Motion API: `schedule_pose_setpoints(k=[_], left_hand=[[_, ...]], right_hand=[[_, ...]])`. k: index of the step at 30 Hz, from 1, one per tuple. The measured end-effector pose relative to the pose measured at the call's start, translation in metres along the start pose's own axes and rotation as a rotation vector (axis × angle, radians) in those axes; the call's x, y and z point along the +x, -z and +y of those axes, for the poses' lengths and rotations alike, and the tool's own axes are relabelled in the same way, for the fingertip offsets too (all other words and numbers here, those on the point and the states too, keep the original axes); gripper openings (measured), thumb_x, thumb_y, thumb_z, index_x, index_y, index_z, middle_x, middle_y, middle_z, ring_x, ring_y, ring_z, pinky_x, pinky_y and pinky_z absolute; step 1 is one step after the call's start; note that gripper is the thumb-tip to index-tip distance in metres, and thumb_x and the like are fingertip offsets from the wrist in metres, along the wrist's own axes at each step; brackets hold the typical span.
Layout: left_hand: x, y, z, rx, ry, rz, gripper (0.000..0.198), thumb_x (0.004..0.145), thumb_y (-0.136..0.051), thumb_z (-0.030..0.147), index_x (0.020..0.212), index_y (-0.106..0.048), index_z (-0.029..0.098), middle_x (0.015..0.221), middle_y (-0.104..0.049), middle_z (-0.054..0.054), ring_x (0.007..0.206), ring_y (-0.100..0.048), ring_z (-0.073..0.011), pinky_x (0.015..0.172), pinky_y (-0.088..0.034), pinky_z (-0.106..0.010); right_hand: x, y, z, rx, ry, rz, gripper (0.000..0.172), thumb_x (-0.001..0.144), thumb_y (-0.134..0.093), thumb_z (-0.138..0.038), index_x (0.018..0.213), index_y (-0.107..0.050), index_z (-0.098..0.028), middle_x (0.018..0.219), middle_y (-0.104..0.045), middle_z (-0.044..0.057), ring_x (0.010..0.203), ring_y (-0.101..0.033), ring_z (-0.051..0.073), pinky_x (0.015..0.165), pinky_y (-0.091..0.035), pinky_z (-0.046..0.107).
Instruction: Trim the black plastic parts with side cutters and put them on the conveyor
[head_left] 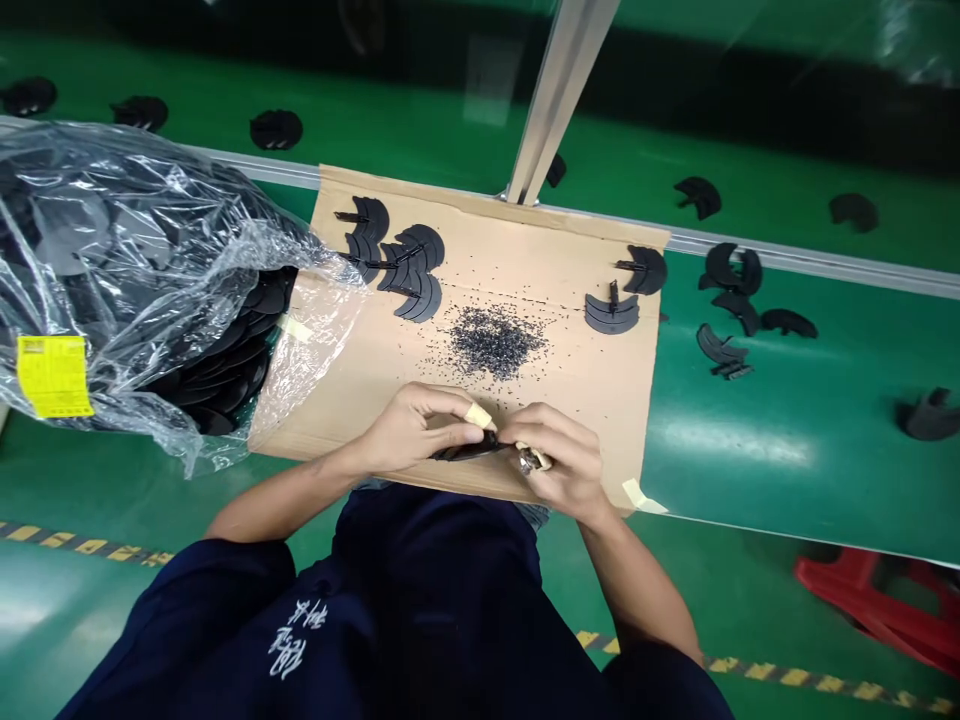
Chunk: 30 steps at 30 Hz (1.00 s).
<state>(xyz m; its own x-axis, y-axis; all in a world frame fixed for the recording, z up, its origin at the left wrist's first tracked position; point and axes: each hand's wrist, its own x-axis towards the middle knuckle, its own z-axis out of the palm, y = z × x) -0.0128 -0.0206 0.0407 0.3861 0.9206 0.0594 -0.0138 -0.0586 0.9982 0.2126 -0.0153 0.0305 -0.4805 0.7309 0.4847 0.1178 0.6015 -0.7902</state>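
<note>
My left hand [416, 428] is closed on a flat black plastic part [469, 452], held edge-on over the near edge of a cardboard sheet [540, 250]. A strip of tape wraps one fingertip. My right hand [566, 458] is closed on a small metal-tipped tool [531, 459] that touches the part's right end. A heap of black shavings [491, 340] lies on the cardboard just beyond my hands. Curved black parts lie in a pile at the cardboard's far left [401, 262] and a few at its far right [626, 292].
A clear plastic bag [127, 270] full of black parts, with a yellow label, lies at the left. More black parts [739, 300] are scattered on the green bench and the belt beyond an aluminium rail. A metal post [559, 90] rises behind the cardboard. A red stool [885, 600] stands at lower right.
</note>
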Motion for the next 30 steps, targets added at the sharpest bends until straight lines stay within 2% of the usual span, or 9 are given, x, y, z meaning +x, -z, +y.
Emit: schedule_pose_setpoints(k=[2, 4, 7, 10, 13, 18, 26, 30], left_hand=[[-0.004, -0.004, -0.01, -0.088, -0.017, 0.043, 0.055, 0.093, -0.06, 0.063, 0.102, -0.081, 0.014, 0.099, -0.079, -0.015, 0.09, -0.076, -0.0216, 0.083, -0.063, -0.033], [-0.007, -0.008, -0.017, -0.06, -0.077, 0.072, 0.06, 0.086, -0.066, 0.067, 0.113, -0.079, 0.016, 0.109, -0.078, -0.016, 0.099, -0.076, -0.024, 0.091, -0.062, -0.036], [-0.007, -0.011, -0.021, 0.125, -0.17, 0.194, 0.037, 0.084, -0.082, 0.042, 0.112, -0.079, 0.019, 0.103, -0.08, -0.011, 0.095, -0.076, -0.02, 0.087, -0.062, -0.031], [-0.002, -0.01, -0.021, 0.213, -0.199, 0.262, 0.02, 0.089, -0.078, 0.031, 0.104, -0.08, 0.018, 0.095, -0.08, -0.009, 0.086, -0.076, -0.0178, 0.08, -0.062, -0.029], [0.002, -0.006, -0.02, 0.243, -0.193, 0.265, 0.021, 0.088, -0.079, 0.032, 0.104, -0.081, 0.018, 0.093, -0.08, -0.009, 0.085, -0.075, -0.0176, 0.078, -0.062, -0.028], [0.01, -0.002, -0.02, 0.241, -0.184, 0.263, 0.023, 0.087, -0.081, 0.031, 0.106, -0.08, 0.018, 0.091, -0.08, -0.008, 0.081, -0.074, -0.0163, 0.075, -0.061, -0.027], [0.021, 0.0, -0.026, 0.311, -0.183, 0.264, 0.025, 0.085, -0.082, 0.037, 0.101, -0.08, 0.018, 0.083, -0.078, -0.006, 0.074, -0.072, -0.0156, 0.069, -0.059, -0.026], [0.024, 0.001, -0.029, 0.336, -0.167, 0.268, 0.027, 0.084, -0.082, 0.04, 0.098, -0.081, 0.018, 0.081, -0.078, -0.006, 0.073, -0.072, -0.0156, 0.068, -0.059, -0.026]], right_hand=[[0.001, -0.002, 0.0, -0.088, 0.005, 0.032, 0.02, 0.096, -0.058, -0.01, 0.108, -0.071, -0.02, 0.096, -0.074, 0.01, 0.084, -0.072, 0.019, 0.072, -0.062, 0.033], [0.005, -0.003, 0.0, -0.143, 0.01, 0.033, 0.022, 0.095, -0.058, -0.009, 0.109, -0.071, -0.019, 0.096, -0.074, 0.011, 0.084, -0.072, 0.02, 0.074, -0.062, 0.035], [0.012, -0.001, 0.0, -0.11, 0.017, 0.015, 0.02, 0.093, -0.062, -0.01, 0.109, -0.071, -0.018, 0.096, -0.073, 0.011, 0.083, -0.071, 0.02, 0.072, -0.061, 0.034], [0.02, 0.008, 0.003, -0.03, -0.057, 0.002, 0.019, 0.092, -0.066, -0.013, 0.109, -0.07, -0.021, 0.098, -0.073, 0.009, 0.084, -0.07, 0.02, 0.071, -0.06, 0.033], [0.026, 0.02, 0.01, -0.132, -0.122, -0.045, 0.018, 0.094, -0.061, -0.014, 0.108, -0.069, -0.022, 0.097, -0.072, 0.009, 0.087, -0.069, 0.022, 0.075, -0.059, 0.037], [0.033, 0.029, 0.024, -0.415, -0.084, -0.235, 0.019, 0.097, -0.051, -0.014, 0.107, -0.067, -0.017, 0.095, -0.069, 0.011, 0.084, -0.064, 0.023, 0.073, -0.054, 0.037], [0.043, 0.031, 0.036, -0.505, -0.048, -0.359, 0.02, 0.098, -0.05, -0.017, 0.107, -0.067, -0.016, 0.09, -0.065, 0.009, 0.079, -0.055, 0.022, 0.07, -0.044, 0.035], [0.047, 0.032, 0.038, -0.623, -0.014, -0.389, 0.023, 0.097, -0.046, -0.012, 0.101, -0.068, -0.016, 0.084, -0.063, 0.008, 0.076, -0.05, 0.021, 0.067, -0.039, 0.034]])
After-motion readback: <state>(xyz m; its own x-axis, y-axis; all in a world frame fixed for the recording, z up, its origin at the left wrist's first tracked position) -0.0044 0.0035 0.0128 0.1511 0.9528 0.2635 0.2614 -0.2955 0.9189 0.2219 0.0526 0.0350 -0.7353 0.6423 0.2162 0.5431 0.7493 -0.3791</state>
